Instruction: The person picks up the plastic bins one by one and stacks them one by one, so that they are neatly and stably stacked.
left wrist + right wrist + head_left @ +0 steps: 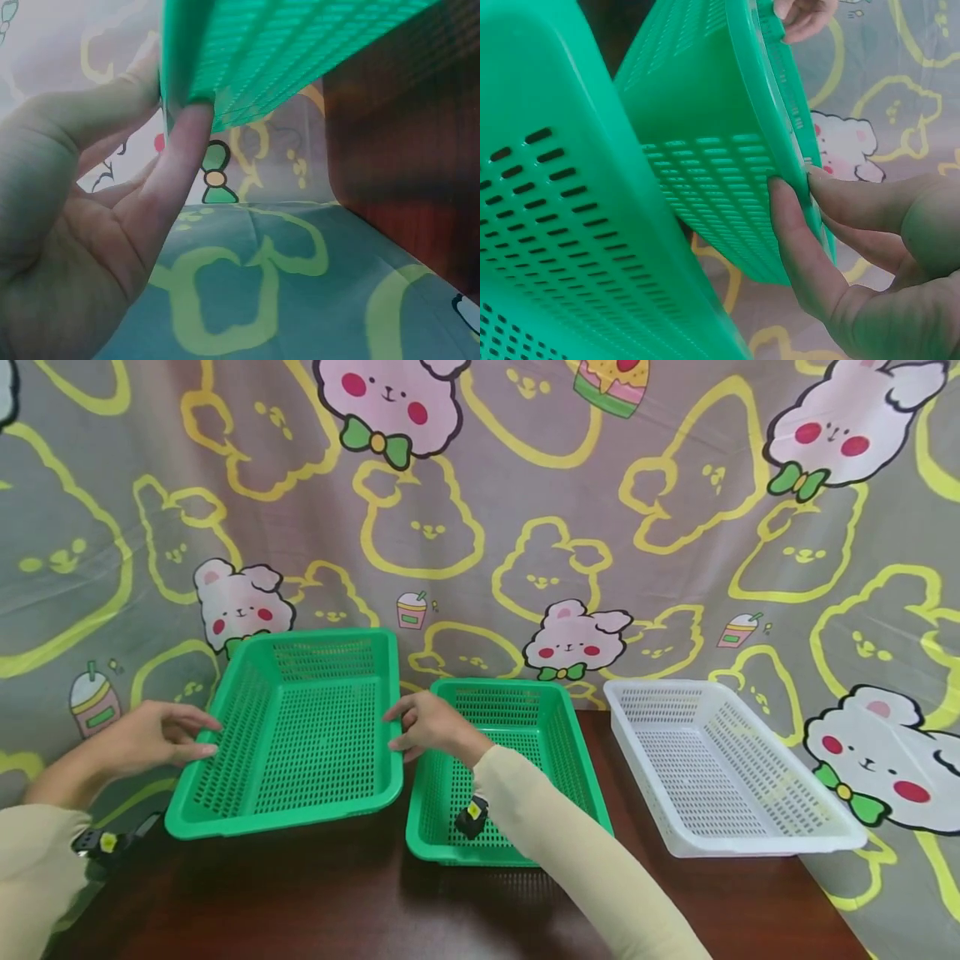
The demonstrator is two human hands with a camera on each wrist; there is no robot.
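Observation:
A green plastic basket (318, 739) with slotted walls is held up off the table at the left, tilted. My left hand (161, 732) pinches its left rim; in the left wrist view the fingers (180, 161) press against the rim's edge and underside. On the opposite rim my right hand (429, 724) pinches with thumb and fingers, and the right wrist view shows the rim between the fingertips (785, 199). A second green basket (517, 860) stands on the table under my right forearm, which hides part of its inside.
To the right a white slotted basket (780, 843) sits on the dark brown table (315, 893). Behind the table hangs a curtain (480, 602) printed with cartoon rabbits and yellow outlines. The table's right edge runs just beyond the white basket.

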